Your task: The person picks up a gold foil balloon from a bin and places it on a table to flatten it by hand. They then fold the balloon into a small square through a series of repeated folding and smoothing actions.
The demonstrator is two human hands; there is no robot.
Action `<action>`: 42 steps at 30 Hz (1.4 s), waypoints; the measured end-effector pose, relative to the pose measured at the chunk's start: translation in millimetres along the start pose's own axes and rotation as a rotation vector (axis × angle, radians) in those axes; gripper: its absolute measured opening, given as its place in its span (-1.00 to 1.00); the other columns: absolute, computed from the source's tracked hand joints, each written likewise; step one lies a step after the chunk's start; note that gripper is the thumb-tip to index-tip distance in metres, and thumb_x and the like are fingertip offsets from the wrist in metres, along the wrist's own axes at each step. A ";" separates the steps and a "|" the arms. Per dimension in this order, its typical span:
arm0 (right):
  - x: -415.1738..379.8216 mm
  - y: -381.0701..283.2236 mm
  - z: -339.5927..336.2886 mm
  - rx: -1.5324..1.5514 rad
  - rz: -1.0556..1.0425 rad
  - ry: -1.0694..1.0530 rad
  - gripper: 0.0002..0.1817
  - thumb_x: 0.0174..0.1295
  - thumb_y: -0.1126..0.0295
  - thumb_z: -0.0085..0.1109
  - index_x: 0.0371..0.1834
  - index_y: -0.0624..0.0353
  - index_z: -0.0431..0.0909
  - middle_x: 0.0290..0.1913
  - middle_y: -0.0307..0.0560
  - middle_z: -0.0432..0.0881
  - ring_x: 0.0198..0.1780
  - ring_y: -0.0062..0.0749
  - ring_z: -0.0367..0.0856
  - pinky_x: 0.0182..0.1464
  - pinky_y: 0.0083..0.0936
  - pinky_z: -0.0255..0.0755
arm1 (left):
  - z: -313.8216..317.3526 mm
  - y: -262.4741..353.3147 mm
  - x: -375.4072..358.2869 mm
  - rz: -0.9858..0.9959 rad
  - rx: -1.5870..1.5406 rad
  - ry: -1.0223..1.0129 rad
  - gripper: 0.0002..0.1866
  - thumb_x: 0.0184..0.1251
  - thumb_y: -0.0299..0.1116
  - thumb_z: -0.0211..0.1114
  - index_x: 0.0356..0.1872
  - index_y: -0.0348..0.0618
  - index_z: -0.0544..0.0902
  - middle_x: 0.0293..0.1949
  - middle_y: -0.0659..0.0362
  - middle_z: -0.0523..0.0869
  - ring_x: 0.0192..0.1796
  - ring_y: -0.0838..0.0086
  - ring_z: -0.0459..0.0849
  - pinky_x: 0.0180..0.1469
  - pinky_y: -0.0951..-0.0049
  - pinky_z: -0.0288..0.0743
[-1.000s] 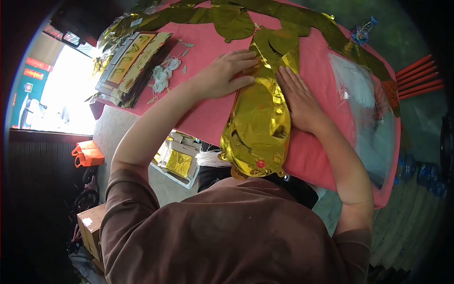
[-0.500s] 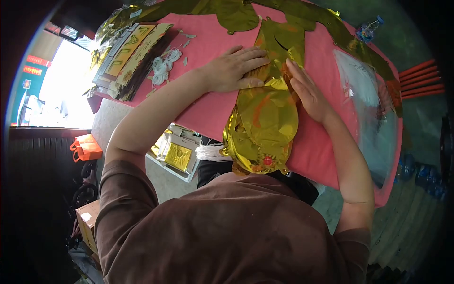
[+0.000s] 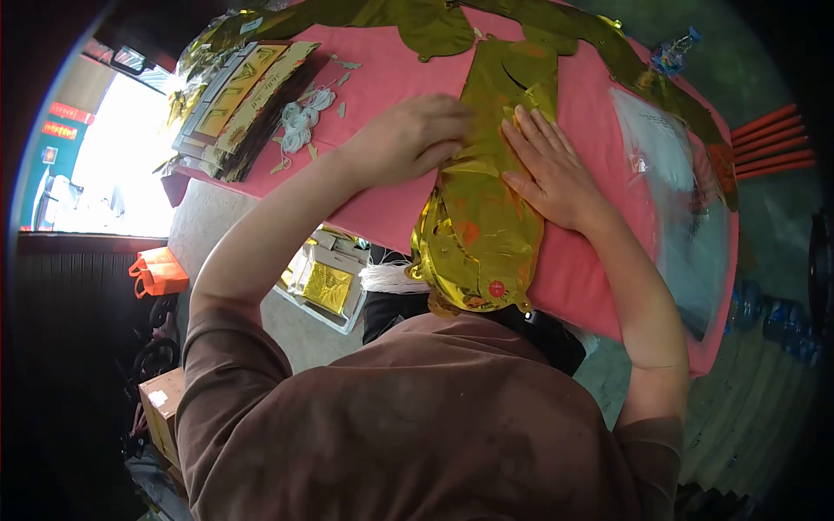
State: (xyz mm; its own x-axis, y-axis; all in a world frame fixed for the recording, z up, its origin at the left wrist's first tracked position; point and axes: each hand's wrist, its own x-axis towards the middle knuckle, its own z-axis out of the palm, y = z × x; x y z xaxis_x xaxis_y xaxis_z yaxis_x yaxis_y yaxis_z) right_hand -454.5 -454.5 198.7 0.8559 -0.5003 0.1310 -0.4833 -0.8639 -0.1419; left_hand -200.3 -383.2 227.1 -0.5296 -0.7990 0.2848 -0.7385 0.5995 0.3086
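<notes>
A flat gold foil balloon [image 3: 491, 187] lies lengthwise on the pink tablecloth [image 3: 387, 213], its rounded lower end hanging toward my lap. A small red round mark shows near that end. My right hand [image 3: 553, 174] rests flat on the foil's right side with fingers stretched out. At the left edge of the foil is my left hand [image 3: 408, 143], fingers loosely bent and apart from the thumb, the tips blurred by motion. Whether those tips touch the foil is hard to see. More gold foil pieces [image 3: 434, 35] lie across the far side of the table.
Stacked printed packs [image 3: 248, 108] and a white string bundle [image 3: 300, 122] sit at the left. Clear plastic bags [image 3: 669, 182] lie at the right. A tray of gold packets [image 3: 330, 286] stands below the table edge, beside white strings [image 3: 391, 276].
My right hand has turned from edgewise to palm down on the foil. My left hand has shifted slightly left and its fingers have bent. The foil looks flatter.
</notes>
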 end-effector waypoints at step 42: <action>-39.8 -40.8 -17.1 0.042 -0.052 -0.077 -0.29 0.33 0.01 -0.11 0.47 0.06 -0.02 0.49 0.07 -0.06 0.51 -0.03 -0.17 0.48 -0.18 -0.28 | -9.5 44.5 -27.5 0.481 0.222 0.144 -0.66 -0.04 -0.34 0.34 -0.17 -0.21 0.61 -0.05 0.10 0.62 -0.07 0.25 0.62 -0.04 0.31 0.55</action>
State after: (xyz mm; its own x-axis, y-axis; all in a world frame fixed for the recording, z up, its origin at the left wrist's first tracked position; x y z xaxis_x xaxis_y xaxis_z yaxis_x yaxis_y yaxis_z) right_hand -472.0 -400.3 216.0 0.8918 -0.4479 0.0639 -0.4314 -0.8843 -0.1784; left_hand -214.7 -334.1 241.6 -0.7779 -0.4138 0.4729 -0.5062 0.8586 -0.0814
